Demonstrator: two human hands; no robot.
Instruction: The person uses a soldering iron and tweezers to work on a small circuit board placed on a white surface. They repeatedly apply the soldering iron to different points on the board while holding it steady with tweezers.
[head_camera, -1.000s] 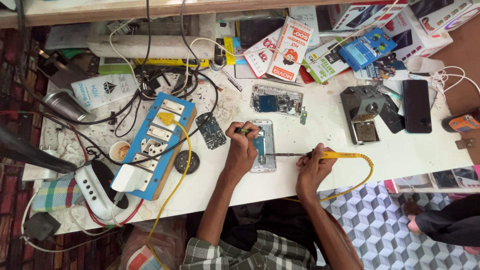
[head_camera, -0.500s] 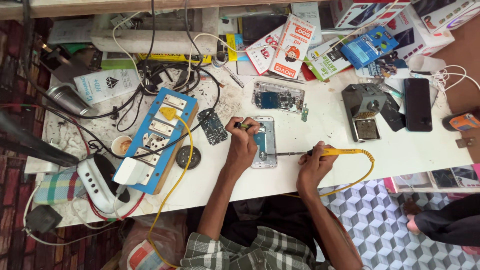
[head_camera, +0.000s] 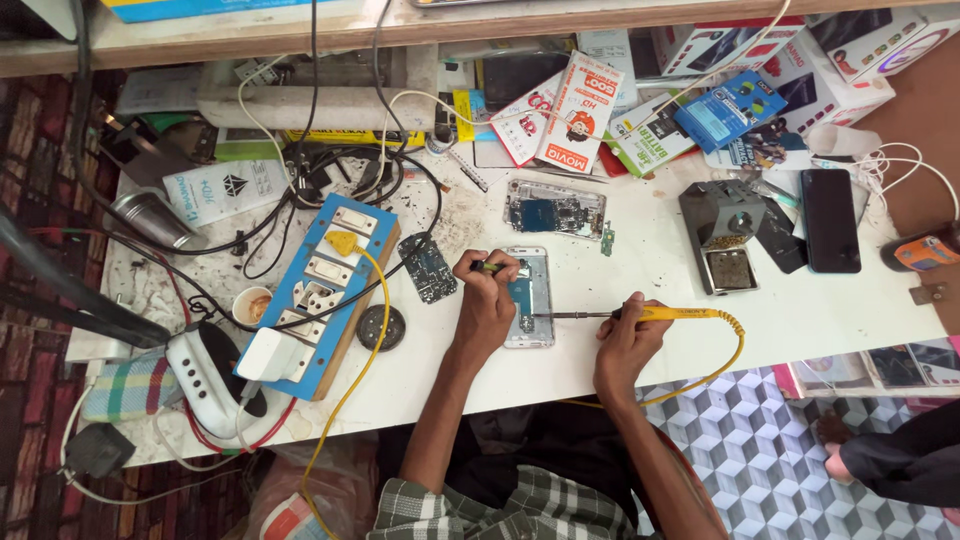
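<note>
An opened phone (head_camera: 533, 290) lies face down on the white workbench (head_camera: 640, 260), its inner board showing. My left hand (head_camera: 485, 300) rests on the phone's left edge and pinches a small green-tipped tool (head_camera: 487, 267). My right hand (head_camera: 628, 335) grips a yellow-handled soldering iron (head_camera: 660, 314), held level, with its metal tip touching the phone's middle. The iron's yellow cord (head_camera: 720, 360) loops off the bench's front edge.
A second opened phone (head_camera: 555, 208) lies behind. A loose circuit board (head_camera: 428, 268) and a blue switch board (head_camera: 325, 290) sit left. A grey iron stand (head_camera: 728, 232), a black phone (head_camera: 830, 220) and boxes stand right. Someone's foot (head_camera: 835, 432) shows at the lower right.
Both hands stay on the phone and the iron. The iron's tip has kept its spot on the phone; only the view has shifted slightly.
</note>
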